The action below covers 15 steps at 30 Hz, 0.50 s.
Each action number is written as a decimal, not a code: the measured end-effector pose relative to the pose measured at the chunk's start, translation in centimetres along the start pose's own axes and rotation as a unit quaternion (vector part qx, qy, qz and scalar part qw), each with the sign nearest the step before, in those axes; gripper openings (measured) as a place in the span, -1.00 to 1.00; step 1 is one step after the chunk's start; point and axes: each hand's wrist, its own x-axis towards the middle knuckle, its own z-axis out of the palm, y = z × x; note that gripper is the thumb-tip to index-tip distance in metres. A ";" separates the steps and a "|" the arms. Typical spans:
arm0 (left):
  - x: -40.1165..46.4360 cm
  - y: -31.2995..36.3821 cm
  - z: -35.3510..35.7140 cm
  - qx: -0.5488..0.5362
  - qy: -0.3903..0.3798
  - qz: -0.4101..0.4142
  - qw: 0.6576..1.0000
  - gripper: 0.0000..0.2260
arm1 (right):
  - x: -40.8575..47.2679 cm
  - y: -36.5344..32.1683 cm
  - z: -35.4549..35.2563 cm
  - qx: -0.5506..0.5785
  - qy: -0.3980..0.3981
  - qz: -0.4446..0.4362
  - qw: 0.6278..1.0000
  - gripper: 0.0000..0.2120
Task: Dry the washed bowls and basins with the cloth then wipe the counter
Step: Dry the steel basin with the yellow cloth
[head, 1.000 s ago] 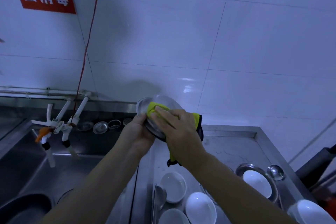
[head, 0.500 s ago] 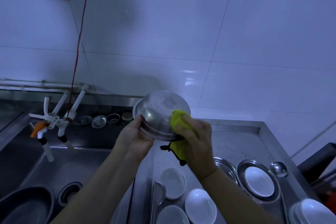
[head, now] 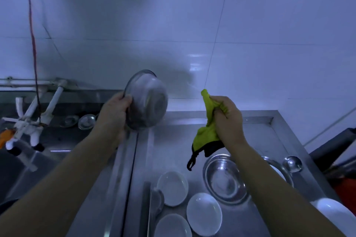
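Observation:
My left hand (head: 113, 113) grips the rim of a steel basin (head: 148, 100), held on its side above the seam between sink and counter, its bottom facing right. My right hand (head: 228, 121) grips a bunched yellow-green cloth (head: 209, 121) with a black edge and hanging loop, apart from the basin, above the steel counter (head: 260, 131). On the counter lie another steel basin (head: 224, 181) and several white bowls (head: 172, 187), (head: 204, 213), partly under my right forearm.
A sink (head: 38, 159) with white taps (head: 28, 121) lies to the left, small steel lids along its back ledge. A ladle (head: 291, 163) and another white bowl (head: 335, 213) sit at the right. A spoon (head: 157, 202) lies beside the bowls. Tiled wall behind.
My right hand has pulled the cloth off the basin and moved right. My left hand has turned the basin onto its side. The view has tilted down.

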 end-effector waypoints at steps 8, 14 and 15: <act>6.9 -10.6 2.3 0.342 -0.062 0.052 0.936 -0.88 | -0.2 8.5 -3.6 -0.005 0.058 0.134 0.989 -0.57; 9.0 -20.0 4.1 0.573 -0.125 0.152 0.796 -0.61 | -1.2 13.4 -3.7 -0.022 0.040 0.197 0.979 -0.69; 9.2 -21.0 4.2 0.592 -0.131 0.152 0.781 -0.61 | -1.3 14.1 -3.8 -0.008 0.039 0.211 0.977 -0.69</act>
